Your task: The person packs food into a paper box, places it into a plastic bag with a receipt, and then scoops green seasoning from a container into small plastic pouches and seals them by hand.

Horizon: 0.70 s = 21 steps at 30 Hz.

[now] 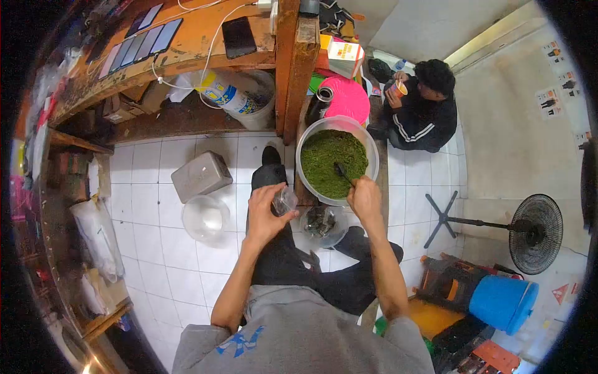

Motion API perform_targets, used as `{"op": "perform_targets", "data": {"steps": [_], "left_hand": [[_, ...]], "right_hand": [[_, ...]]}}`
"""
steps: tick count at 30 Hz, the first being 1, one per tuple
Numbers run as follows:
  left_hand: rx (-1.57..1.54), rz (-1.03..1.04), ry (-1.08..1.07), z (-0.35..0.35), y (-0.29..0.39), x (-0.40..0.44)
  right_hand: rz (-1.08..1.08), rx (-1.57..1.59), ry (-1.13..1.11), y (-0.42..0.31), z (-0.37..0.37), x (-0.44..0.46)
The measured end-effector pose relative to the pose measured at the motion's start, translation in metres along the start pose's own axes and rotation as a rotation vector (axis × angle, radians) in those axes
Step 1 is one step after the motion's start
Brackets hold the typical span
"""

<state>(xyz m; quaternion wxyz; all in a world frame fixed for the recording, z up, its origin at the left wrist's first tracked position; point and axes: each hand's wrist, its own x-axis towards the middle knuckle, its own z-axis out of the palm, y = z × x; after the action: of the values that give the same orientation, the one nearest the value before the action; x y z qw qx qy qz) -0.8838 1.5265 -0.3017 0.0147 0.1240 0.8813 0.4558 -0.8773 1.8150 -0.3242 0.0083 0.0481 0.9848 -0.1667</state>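
My left hand (266,210) is wrapped round a small clear plastic cup (285,201), held above my leg. In my right hand (365,198) is the handle of a black spoon (342,171), whose head rests in a crumbly green mass (327,153). That green stuff fills most of a large translucent tub (303,174) on the bench in front of me. Just below the tub, between my hands, sits a clear bowl (336,235) with dark pieces in it; I cannot make out what they are.
A white round container (206,218) and a grey box (202,176) stand on the tiled floor at left. Several phones (143,43) lie on the wooden shelf. A pink lid (346,100) is behind the tub. Another person (425,109) sits at right, near a fan (536,234).
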Motion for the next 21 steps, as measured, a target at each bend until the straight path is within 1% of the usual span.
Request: {"op": "perform_targets", "data": {"steps": [1, 2, 4, 5, 7, 8, 10, 11, 13, 14, 16, 17, 19, 21], "left_hand": [[0.004, 0.001, 0.001, 0.0, -0.002, -0.002], [0.001, 0.011, 0.015, 0.002, -0.007, -0.002], [0.002, 0.017, 0.032, -0.001, -0.006, -0.002], [0.021, 0.016, 0.025, -0.005, -0.001, 0.0], [0.043, 0.022, 0.021, -0.008, 0.004, 0.006], [0.049, 0.017, 0.017, -0.008, 0.007, 0.009], [0.057, 0.017, 0.011, -0.007, 0.01, 0.015], [0.063, 0.035, 0.027, -0.005, 0.011, 0.019], [0.072, 0.062, 0.043, -0.002, 0.012, 0.031], [0.077, 0.071, 0.035, 0.0, 0.013, 0.038], [0.08, 0.088, 0.027, 0.006, 0.021, 0.054], [0.095, 0.12, 0.041, 0.013, 0.031, 0.068], [0.106, 0.148, 0.058, 0.026, 0.044, 0.085], [0.172, 0.147, 0.055, 0.046, 0.051, 0.099]], "right_hand": [[0.069, -0.019, 0.024, -0.004, 0.0, 0.001], [0.068, -0.015, 0.029, -0.006, 0.006, 0.002], [0.031, 0.121, -0.08, -0.013, 0.015, 0.002], [0.03, 0.124, -0.081, -0.017, 0.014, 0.002], [0.186, 0.373, -0.187, -0.023, 0.009, 0.008], [0.185, 0.378, -0.183, -0.021, 0.011, 0.01], [0.19, 0.536, -0.177, -0.014, 0.02, 0.012], [0.192, 0.541, -0.169, -0.01, 0.023, 0.012], [0.416, 0.926, -0.269, -0.007, 0.022, 0.014], [0.414, 0.929, -0.261, -0.005, 0.015, 0.014], [0.579, 1.167, -0.353, -0.002, -0.007, 0.011], [0.573, 1.167, -0.332, 0.004, -0.02, 0.01], [0.589, 1.239, -0.195, 0.01, -0.037, 0.002], [0.58, 1.251, -0.155, 0.005, -0.059, -0.004]]}}
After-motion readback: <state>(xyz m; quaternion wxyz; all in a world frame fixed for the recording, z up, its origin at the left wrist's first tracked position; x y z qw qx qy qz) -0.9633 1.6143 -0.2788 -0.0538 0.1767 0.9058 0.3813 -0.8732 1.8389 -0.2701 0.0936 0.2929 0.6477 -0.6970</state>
